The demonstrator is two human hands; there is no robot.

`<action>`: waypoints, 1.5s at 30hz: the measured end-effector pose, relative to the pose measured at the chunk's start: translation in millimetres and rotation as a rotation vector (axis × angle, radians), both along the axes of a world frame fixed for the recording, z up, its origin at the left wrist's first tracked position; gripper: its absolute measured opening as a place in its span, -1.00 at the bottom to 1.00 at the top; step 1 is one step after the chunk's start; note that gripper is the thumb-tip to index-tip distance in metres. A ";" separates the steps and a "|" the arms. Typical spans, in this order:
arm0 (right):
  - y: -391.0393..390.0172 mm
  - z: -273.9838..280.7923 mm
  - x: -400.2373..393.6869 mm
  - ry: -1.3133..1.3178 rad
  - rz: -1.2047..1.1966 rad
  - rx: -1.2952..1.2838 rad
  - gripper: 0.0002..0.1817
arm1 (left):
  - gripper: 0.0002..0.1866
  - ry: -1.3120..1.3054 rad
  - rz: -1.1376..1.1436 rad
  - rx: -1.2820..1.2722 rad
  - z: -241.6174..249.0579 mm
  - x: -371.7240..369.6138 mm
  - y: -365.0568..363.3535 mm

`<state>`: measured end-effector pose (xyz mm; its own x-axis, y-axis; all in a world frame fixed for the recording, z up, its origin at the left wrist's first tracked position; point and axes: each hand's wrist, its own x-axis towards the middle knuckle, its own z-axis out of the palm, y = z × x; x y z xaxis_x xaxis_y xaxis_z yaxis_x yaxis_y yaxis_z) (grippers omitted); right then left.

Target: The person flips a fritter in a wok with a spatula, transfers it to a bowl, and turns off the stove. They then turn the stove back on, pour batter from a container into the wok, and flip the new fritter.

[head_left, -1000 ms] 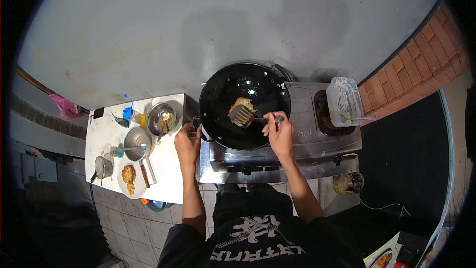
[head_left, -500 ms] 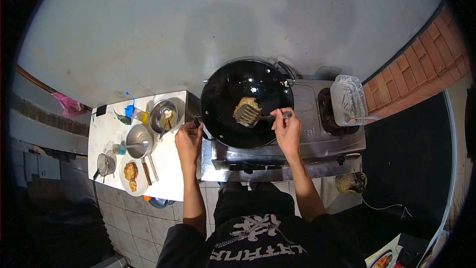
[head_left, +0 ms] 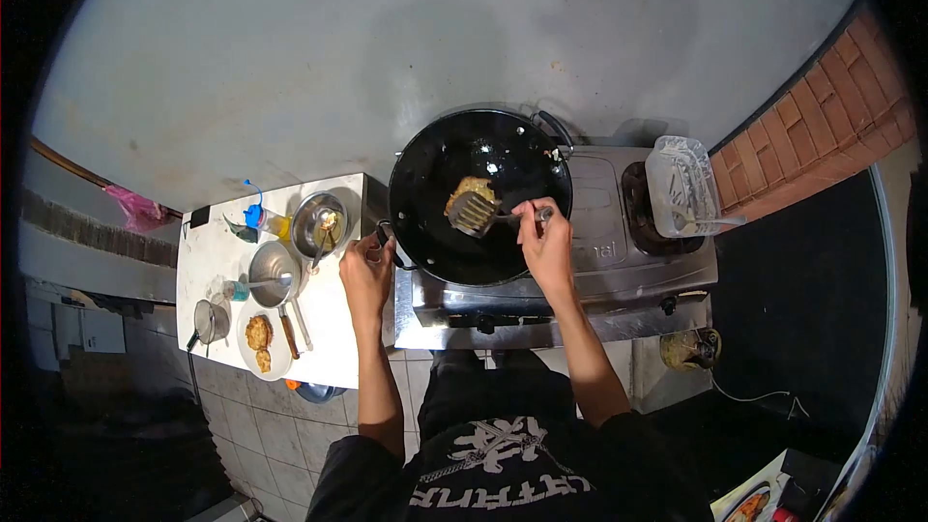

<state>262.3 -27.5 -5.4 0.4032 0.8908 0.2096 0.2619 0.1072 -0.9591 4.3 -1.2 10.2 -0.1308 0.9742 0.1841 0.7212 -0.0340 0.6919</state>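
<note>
- The stove (head_left: 592, 195) lies under the wok and extends to its right.
- The table (head_left: 218, 237) stands left of the wok.
- The wok (head_left: 425, 169) is upright on the stove.
- The tub (head_left: 682, 182), with a utensil in it, sits right of the wok, apart from it.
- The right hand (head_left: 548, 244) is at the wok's right near side, slightly further left than in the last frame. Its fingers are closed around the spatula's grip.
- The left hand (head_left: 367, 273) is at the wok's left near side, in the same place as before. Its fingers are curled against the handle (head_left: 384, 229); how tightly, I cannot tell.
- The spatula (head_left: 474, 215) reaches left from the right hand into the wok. Its slotted head has shifted a little left.
- The bowl (head_left: 306, 220), with some food in it, is on the table left of the wok.
- The plate (head_left: 281, 350) is left of the wok and nearer the person, with browned food on it.
- The patty (head_left: 471, 186) is near the wok's middle, also slightly further left now, partly covered by the spatula's head. Whether it is lifted, I cannot tell.
</note>
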 end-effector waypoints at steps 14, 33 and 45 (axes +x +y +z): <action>-5.4 9.0 12.7 0.048 -0.075 -0.036 -0.82 | -0.69 0.026 0.008 0.005 -0.1 2.2 0.9; 10.5 -1.8 8.5 -0.051 0.025 0.102 -0.80 | -0.70 0.035 0.026 -0.059 4.1 5.7 2.1; -1.3 9.2 24.4 -0.008 0.031 -0.027 -0.80 | -0.69 -0.023 0.050 0.038 -10.5 2.5 3.6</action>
<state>286.7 -28.8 3.9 0.3735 0.9082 0.1886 0.2666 0.0896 -0.9596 6.8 2.4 -0.2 -0.1837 0.9587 0.2172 0.7068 -0.0248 0.7070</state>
